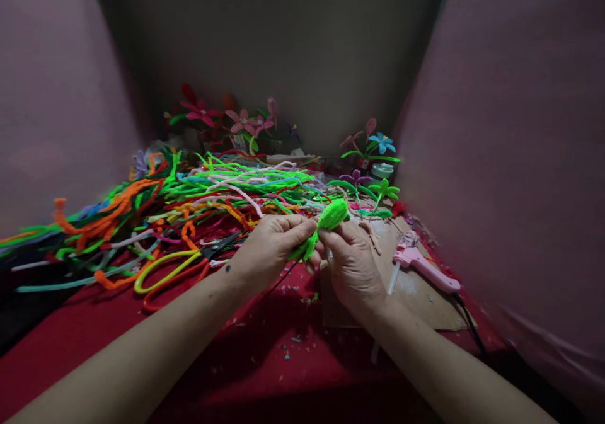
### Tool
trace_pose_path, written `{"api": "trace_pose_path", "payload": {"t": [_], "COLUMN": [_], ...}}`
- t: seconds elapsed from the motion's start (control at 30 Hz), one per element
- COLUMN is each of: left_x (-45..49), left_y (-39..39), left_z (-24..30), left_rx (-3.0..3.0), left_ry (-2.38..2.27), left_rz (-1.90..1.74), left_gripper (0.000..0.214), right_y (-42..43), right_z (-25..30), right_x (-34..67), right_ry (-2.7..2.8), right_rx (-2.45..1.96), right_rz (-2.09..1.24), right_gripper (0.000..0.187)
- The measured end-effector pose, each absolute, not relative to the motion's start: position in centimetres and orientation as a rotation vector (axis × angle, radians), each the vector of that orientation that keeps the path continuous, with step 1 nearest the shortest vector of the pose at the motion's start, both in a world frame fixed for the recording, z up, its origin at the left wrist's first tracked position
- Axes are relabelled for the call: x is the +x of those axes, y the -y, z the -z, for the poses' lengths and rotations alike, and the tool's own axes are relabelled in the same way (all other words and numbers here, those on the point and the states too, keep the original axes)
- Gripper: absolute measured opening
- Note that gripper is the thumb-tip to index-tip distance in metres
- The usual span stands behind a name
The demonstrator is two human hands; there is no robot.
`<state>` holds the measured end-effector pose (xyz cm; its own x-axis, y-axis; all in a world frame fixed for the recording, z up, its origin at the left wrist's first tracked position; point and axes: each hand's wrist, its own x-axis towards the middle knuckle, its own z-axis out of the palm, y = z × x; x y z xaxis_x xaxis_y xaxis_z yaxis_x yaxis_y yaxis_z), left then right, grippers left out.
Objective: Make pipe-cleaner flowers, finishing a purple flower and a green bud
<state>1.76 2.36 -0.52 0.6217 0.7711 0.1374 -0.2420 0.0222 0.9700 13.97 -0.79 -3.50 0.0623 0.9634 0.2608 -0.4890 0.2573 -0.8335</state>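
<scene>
Between both hands is a bright green pipe cleaner petal, a rounded oval shape above the fingers with loose green ends below. My left hand pinches its lower part from the left, thumb on top. From the other side my right hand grips the base of the oval, its fingers partly hidden behind. Both hands are held above the red cloth. Scissors with yellow and orange handles lie left of my left hand. A pink glue gun rests right of my right hand.
A large heap of coloured pipe cleaners spreads over the left and back. Fuzzy flowers stand behind it, and a green flower at the right. Beneath the glue gun is a cardboard sheet. Small scraps dot the red cloth. Pink walls flank both sides.
</scene>
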Motion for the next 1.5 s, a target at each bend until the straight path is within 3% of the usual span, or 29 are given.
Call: {"api": "trace_pose_path", "payload": {"t": [0.47, 0.77, 1.0, 1.3, 1.5], "left_x": [2.6, 2.1, 1.7, 3.0, 3.4], "left_y": [-1.6, -2.0, -2.3, -1.3, -0.1], "left_z": [1.0, 0.0, 0.0, 0.7, 0.1], "left_rx": [1.247, 0.901, 0.757, 1.19, 1.596], "left_ry": [-0.617, -0.529, -0.491, -0.578, -0.796], "left_rz": [-0.974, -0.756, -0.628, -1.037, -1.113], "left_gripper": [0.015, 0.003, 0.012, 0.008, 0.01], "right_y": [0.9, 1.1, 1.5, 1.0, 1.0], "right_z": [4.0, 3.8, 3.3, 3.5, 3.3], "right_x": [13.9, 14.2, 14.3, 14.2, 14.2], "right_ry": [0.961, 1.052, 1.115, 1.026, 0.982], "right_rx": [-0.748, -0.781, -0.804, -0.792, -0.764], "right_rz": [-1.009, -0.899, -0.866, -0.867, -0.84], "right_gripper": [0.008, 0.005, 0.009, 0.01, 0.005]}}
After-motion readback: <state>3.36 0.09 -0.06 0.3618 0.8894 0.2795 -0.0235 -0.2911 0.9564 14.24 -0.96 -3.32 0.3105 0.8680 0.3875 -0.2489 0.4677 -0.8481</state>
